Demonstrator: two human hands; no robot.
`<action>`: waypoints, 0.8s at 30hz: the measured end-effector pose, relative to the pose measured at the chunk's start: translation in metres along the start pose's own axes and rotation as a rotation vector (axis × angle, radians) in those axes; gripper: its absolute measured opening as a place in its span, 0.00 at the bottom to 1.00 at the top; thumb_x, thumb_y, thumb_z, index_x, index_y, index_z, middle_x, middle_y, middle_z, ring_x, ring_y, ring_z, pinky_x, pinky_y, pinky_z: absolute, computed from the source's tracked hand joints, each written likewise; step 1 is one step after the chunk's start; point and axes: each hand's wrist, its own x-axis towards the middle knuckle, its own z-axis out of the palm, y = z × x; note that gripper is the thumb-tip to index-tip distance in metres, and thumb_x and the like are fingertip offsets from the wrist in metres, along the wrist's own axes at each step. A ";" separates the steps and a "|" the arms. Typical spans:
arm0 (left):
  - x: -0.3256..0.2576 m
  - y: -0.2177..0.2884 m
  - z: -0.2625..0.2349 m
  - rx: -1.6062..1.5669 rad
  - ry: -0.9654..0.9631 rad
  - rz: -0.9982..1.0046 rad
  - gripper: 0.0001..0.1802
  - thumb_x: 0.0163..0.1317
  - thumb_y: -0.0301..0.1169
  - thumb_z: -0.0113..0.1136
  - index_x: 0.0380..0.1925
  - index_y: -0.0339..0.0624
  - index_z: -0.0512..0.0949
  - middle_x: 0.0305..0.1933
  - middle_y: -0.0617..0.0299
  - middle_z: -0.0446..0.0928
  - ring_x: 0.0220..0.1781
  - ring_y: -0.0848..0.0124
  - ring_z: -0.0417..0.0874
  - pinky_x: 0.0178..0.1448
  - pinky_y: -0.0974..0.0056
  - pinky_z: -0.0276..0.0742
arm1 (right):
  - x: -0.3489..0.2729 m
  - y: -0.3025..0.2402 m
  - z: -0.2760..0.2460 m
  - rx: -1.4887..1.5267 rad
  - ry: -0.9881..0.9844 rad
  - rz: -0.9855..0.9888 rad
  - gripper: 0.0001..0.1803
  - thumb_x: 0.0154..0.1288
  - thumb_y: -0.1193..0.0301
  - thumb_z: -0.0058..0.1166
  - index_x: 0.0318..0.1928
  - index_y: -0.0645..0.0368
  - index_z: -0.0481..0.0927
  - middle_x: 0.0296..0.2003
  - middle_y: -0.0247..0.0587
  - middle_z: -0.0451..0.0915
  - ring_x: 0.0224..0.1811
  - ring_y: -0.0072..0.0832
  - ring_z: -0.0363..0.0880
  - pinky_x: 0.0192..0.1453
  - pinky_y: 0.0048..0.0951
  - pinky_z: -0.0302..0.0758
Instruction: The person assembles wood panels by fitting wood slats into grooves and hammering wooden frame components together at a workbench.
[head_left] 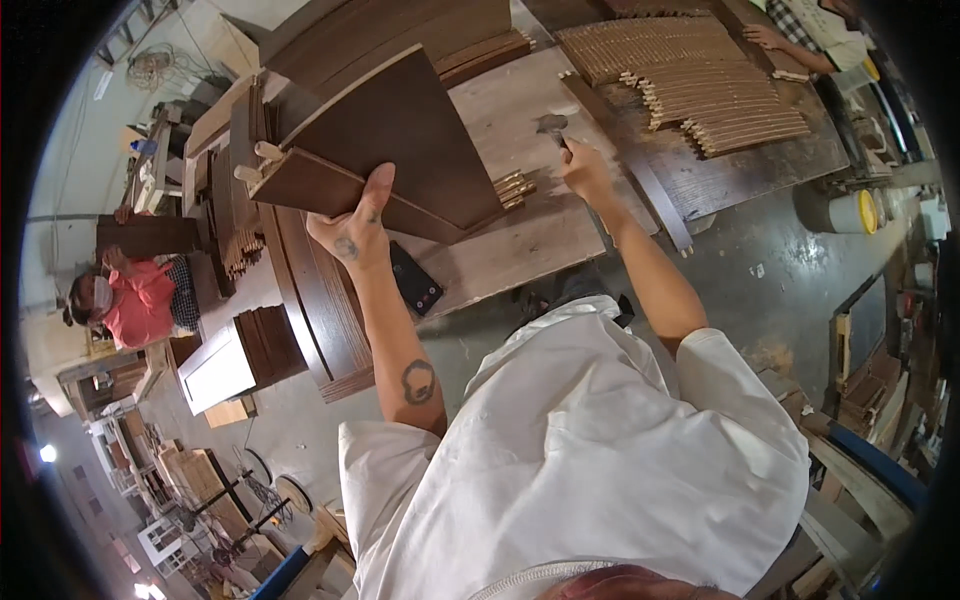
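My left hand (pixel 352 228) grips a dark brown wooden panel assembly (pixel 410 130), its thumb pressed over a narrower board that joins the wide panel. Pale round pegs (pixel 258 165) stick out at the assembly's left end. The assembly is tilted above the worktable (pixel 500 262). To its right, my right hand (pixel 588 172) is closed round the handle of a hammer (pixel 551 124), whose dark head sits just over the table, apart from the panel. Short slats with pale ends (pixel 515 188) lie beside the panel's right edge, partly hidden by it.
Rows of curved brown slats (pixel 690 85) cover the far right table, where a co-worker's hand (pixel 765 37) rests. A dark phone-like device (pixel 414 278) lies at the near table edge. Brown boards (pixel 318 290) are at left; another person (pixel 145 300) stands beyond. A bucket (pixel 852 212) stands at right.
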 end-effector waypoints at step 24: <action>0.041 0.089 0.052 0.240 0.294 -0.031 0.19 0.54 0.42 0.70 0.32 0.35 0.79 0.33 0.67 0.73 0.39 0.75 0.70 0.53 0.72 0.63 | -0.136 0.046 -0.224 -0.152 0.106 0.297 0.21 0.52 0.64 0.68 0.43 0.62 0.79 0.35 0.50 0.83 0.37 0.48 0.82 0.41 0.41 0.77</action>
